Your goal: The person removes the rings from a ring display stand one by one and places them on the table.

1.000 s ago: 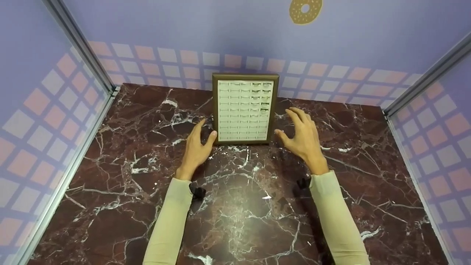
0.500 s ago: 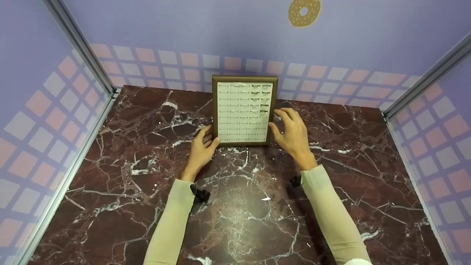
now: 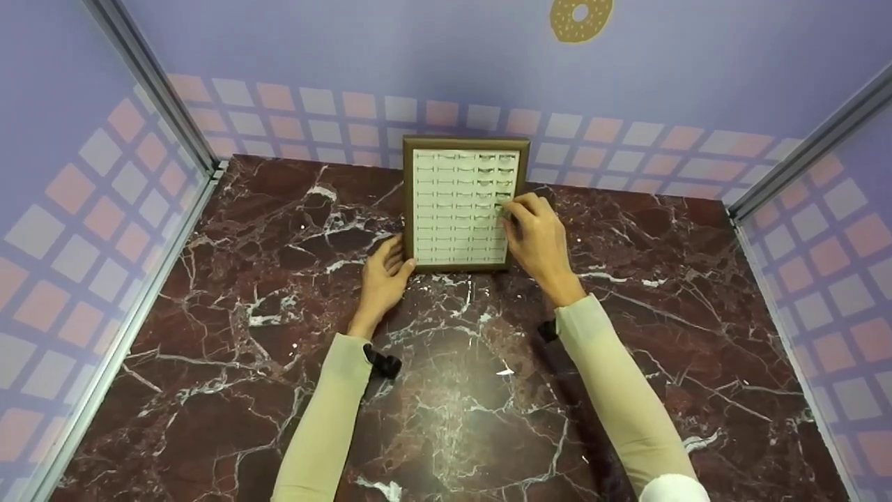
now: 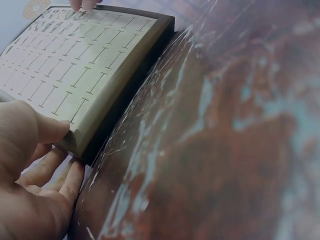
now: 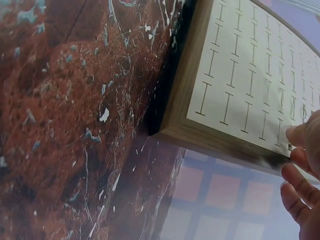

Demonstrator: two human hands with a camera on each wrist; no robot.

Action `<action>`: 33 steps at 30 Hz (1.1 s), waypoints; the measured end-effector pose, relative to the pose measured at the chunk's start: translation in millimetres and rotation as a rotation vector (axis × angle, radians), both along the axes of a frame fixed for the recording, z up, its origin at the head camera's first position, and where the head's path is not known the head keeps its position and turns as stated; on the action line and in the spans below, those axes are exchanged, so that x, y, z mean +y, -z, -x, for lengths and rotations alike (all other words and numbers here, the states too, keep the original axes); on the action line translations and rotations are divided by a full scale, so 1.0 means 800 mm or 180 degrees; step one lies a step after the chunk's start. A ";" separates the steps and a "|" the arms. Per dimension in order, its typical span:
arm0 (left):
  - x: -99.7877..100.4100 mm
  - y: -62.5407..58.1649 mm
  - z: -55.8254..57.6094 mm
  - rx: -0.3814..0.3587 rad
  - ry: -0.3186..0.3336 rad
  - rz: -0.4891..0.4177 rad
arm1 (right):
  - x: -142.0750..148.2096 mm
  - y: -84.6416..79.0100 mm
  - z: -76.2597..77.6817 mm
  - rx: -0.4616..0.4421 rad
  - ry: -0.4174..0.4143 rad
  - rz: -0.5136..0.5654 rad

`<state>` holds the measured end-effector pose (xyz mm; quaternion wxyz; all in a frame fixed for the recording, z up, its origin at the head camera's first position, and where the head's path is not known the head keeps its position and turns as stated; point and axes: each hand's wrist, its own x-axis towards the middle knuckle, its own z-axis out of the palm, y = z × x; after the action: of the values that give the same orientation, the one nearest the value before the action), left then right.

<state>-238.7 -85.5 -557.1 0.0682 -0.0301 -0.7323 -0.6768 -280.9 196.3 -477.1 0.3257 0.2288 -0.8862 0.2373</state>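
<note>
A wood-framed ring display board (image 3: 453, 269) with a white slotted panel leans upright near the back wall. Small rings (image 3: 486, 171) sit in the slots of its two right columns, upper part. My left hand (image 3: 383, 282) grips the lower left corner; in the left wrist view the thumb (image 4: 52, 129) lies on the front of the frame and the fingers curl behind the edge. At the right edge, my right hand (image 3: 540, 240) pinches with thumb and forefinger at a ring in the outermost column. The fingertips mostly hide that ring.
The board stands on a dark red marbled tabletop (image 3: 453, 390) with white veins. A purple back wall (image 3: 313, 42) with pink and white squares rises close behind it. Side panels (image 3: 70, 230) with metal rails bound the left and right.
Both hands have come inward to the board. The left has taken hold of its lower left corner, while the right has reached over the right edge and closed its fingertips at a ring.
</note>
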 end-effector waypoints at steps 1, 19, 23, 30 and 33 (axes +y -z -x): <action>0.000 0.000 0.001 0.0000 -0.0005 -0.0009 | -0.001 0.000 0.002 0.0011 0.0017 0.0000; 0.004 0.002 0.002 -0.0251 -0.0060 0.0124 | -0.011 0.007 0.006 0.0480 0.0281 -0.0399; 0.005 0.001 0.003 -0.0250 -0.0071 0.0097 | -0.010 0.007 0.007 0.0529 0.0294 -0.0473; 0.003 -0.001 0.004 -0.0247 -0.0064 0.0101 | -0.007 0.004 0.006 0.0528 0.0220 -0.0465; 0.002 -0.002 0.005 -0.0241 -0.0066 0.0131 | -0.006 0.002 0.006 0.0488 0.0166 -0.0467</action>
<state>-242.7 -83.8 -555.5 0.0469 0.0018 -0.7484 -0.6615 -285.6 191.3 -478.4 0.3809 0.2464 -0.8793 0.1451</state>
